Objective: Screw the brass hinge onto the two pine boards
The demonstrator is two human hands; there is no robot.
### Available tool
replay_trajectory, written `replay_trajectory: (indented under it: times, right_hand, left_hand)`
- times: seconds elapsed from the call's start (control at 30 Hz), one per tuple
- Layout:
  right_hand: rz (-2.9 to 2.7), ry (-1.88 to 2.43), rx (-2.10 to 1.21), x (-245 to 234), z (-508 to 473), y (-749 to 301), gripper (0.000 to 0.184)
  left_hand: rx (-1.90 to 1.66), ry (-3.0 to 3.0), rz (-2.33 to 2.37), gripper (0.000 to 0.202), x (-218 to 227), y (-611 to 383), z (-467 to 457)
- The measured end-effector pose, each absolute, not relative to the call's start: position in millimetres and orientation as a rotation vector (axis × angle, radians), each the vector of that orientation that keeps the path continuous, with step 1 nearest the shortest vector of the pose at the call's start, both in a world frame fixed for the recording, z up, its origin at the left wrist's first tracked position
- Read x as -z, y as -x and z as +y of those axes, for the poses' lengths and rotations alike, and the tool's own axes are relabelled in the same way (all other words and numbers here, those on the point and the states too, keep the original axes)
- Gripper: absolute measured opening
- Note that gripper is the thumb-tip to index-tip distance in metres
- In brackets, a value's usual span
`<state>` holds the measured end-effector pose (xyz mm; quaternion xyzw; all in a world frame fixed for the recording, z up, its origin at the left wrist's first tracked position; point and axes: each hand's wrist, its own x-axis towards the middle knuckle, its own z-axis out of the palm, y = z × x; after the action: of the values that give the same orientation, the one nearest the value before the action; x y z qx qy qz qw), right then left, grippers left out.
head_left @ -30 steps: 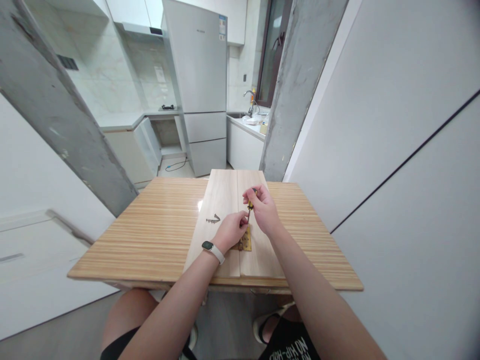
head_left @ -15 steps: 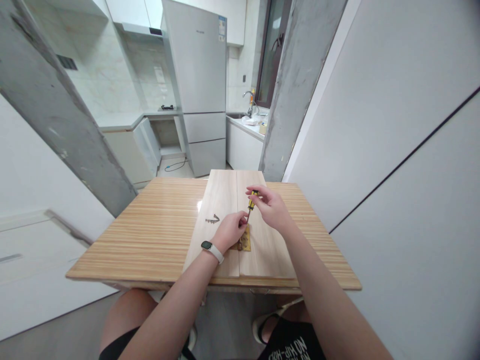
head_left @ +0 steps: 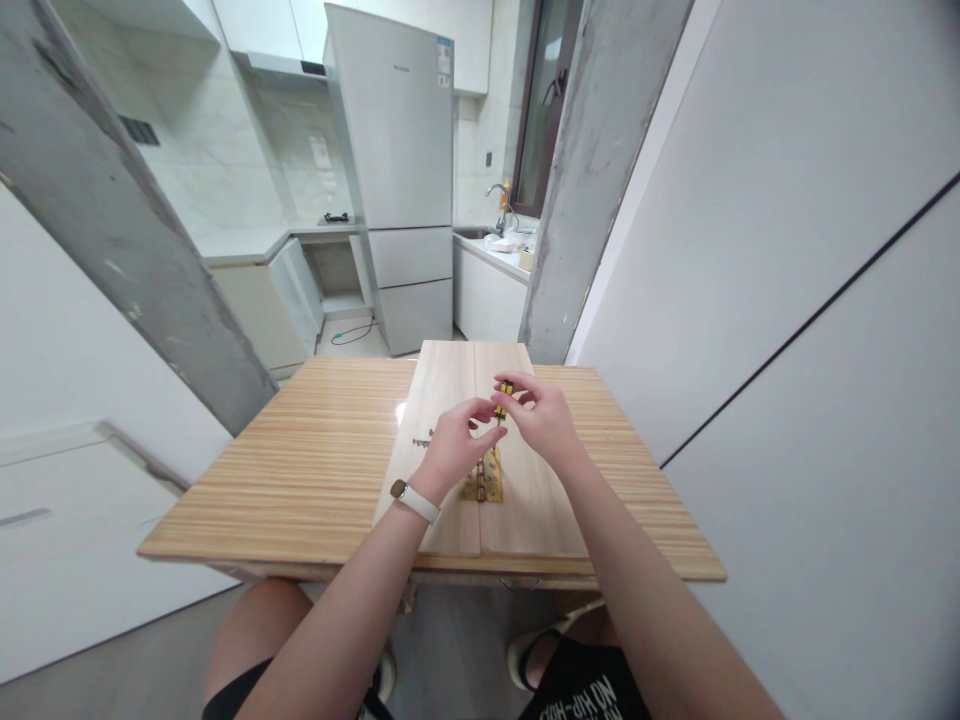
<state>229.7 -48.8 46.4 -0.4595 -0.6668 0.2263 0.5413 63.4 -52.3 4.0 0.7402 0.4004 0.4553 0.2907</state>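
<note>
My right hand (head_left: 541, 415) pinches the yellow-and-black handle of a screwdriver (head_left: 508, 388). The tool stands nearly upright, its thin shaft pointing down at the upper right part of a brass-coloured hinge (head_left: 491, 485). My left hand (head_left: 459, 440) is beside the shaft, thumb and fingers apart on either side of it; whether they touch it I cannot tell. The hinge lies across the seam between two pale wooden boards (head_left: 442, 375), and my left hand hides part of it. Several screws (head_left: 421, 442) lie on the left board, partly covered by my left hand.
The boards rest on a striped wooden table (head_left: 300, 460). Beyond it stand a grey refrigerator (head_left: 405, 130) and a sink counter with a faucet (head_left: 499, 200). A white panel (head_left: 787, 250) rises close on the right. My knees are below the table's front edge.
My left hand has lifted from the hinge and opened beside the screwdriver shaft, uncovering more of the hinge. My right hand stays on the handle, nearly in place.
</note>
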Motion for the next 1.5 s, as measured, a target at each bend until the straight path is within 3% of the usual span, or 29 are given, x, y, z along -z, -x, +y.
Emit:
replay_trajectory:
  times: [0.43, 0.93, 1.5]
  right_hand:
    - [-1.59, 1.101, -0.423, -45.6, -51.8, -222.4, 0.027]
    - [-1.598, 0.842, -0.95, -36.9, -52.9, -238.8, 0.038]
    - [-1.589, 1.037, -0.461, -37.1, -58.4, -226.8, 0.023]
  left_hand:
    - [-1.33, -1.944, 1.144, 0.009, -14.5, -81.9, -50.8]
    - [-1.184, -1.921, 0.985, 0.026, -14.5, -71.8, -47.2]
    - [-1.295, -1.903, 1.078, 0.019, -14.2, -68.4, -54.2]
